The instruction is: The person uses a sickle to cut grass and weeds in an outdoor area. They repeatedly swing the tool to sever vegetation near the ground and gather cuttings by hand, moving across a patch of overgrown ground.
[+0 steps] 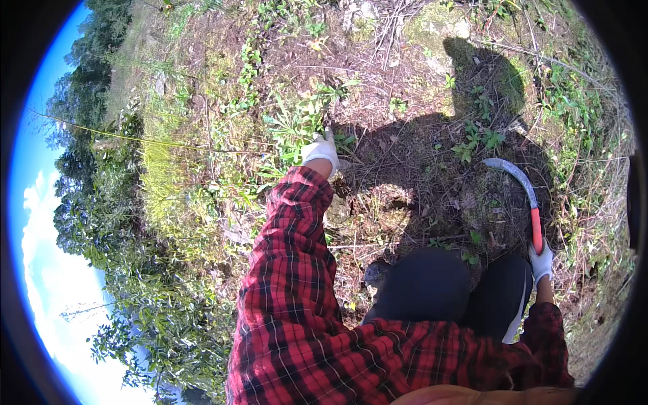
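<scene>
My left hand (pixel 321 151), in a white glove, reaches out to a clump of leafy green plants (pixel 295 124). Its fingers are partly hidden among the leaves, so whether they grip a stem cannot be told. My right hand (pixel 541 261), also gloved in white, is closed around the red handle (pixel 536 230) of a sickle beside my right knee. The sickle's curved metal blade (pixel 520 177) points away from me and bends to the left, over shaded ground.
Dry stalks and low weeds cover the ground (pixel 374 96). A long thin yellow-green stem (pixel 152 143) stretches out to the left. Leafy bushes (pixel 167 304) stand at the left. A dry branch (pixel 557 62) lies at the upper right.
</scene>
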A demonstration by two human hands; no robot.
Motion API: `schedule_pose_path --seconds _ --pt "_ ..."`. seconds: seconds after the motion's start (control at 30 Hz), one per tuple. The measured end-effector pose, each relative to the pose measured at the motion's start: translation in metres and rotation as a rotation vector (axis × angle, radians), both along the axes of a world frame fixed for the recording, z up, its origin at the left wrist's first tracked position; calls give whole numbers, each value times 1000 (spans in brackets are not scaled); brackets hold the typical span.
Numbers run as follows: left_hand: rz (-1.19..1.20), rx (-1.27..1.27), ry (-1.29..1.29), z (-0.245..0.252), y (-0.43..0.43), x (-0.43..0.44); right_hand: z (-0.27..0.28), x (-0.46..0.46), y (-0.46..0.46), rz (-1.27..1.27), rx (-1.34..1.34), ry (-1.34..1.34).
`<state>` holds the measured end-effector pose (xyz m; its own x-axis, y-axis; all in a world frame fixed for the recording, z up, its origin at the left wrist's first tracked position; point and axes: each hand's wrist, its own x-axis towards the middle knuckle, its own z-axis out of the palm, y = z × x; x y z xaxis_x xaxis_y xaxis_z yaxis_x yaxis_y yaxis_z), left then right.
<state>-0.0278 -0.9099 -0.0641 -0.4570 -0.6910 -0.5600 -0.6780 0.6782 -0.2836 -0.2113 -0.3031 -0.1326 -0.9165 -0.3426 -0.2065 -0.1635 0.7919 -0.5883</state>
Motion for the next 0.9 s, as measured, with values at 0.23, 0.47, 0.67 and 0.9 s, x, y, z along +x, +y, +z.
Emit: schedule_pose_path --seconds 0.23,0.47,0.67,0.9 --pt "118 -50 233 -64 -25 72 101 16 -57 -40 -37 -94" --pt "175 23 487 -62 -26 89 64 39 -213 -66 -322 -398" --pt "134 296 671 -30 69 173 27 64 -278 -132 16 -190" --pt "694 304 912 -81 124 316 22 69 -278 -82 -64 -245"
